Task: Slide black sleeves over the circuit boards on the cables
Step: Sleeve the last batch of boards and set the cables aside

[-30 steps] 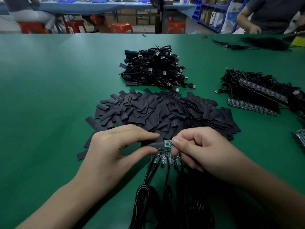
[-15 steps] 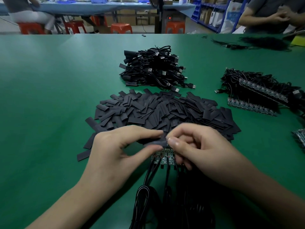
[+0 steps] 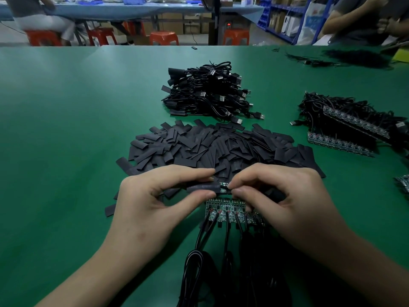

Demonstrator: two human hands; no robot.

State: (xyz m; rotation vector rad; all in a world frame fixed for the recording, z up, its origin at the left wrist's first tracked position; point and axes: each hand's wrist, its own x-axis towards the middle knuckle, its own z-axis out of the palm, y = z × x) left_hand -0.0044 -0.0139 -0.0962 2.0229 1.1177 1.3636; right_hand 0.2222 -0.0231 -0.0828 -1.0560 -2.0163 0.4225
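My left hand [image 3: 152,200] pinches a black sleeve [image 3: 202,187] between thumb and fingers. My right hand [image 3: 281,196] pinches a small green circuit board [image 3: 223,188] whose end pokes out of the sleeve's right opening. Just below them lies a row of several green circuit boards [image 3: 230,210] with black cables [image 3: 208,251] running toward me. A big pile of loose black sleeves [image 3: 221,147] spreads on the green table [image 3: 66,129] just beyond my hands.
A heap of sleeved black USB cables [image 3: 210,91] lies further back. At the right sit bundles of cables with rows of bare boards [image 3: 345,127]. Another person's arms [image 3: 354,18] are at the far right corner; red stools stand beyond the table.
My hands lifted a board off the row and moved slightly away from me. The sleeve now covers most of that board, where before it was only at its edge.
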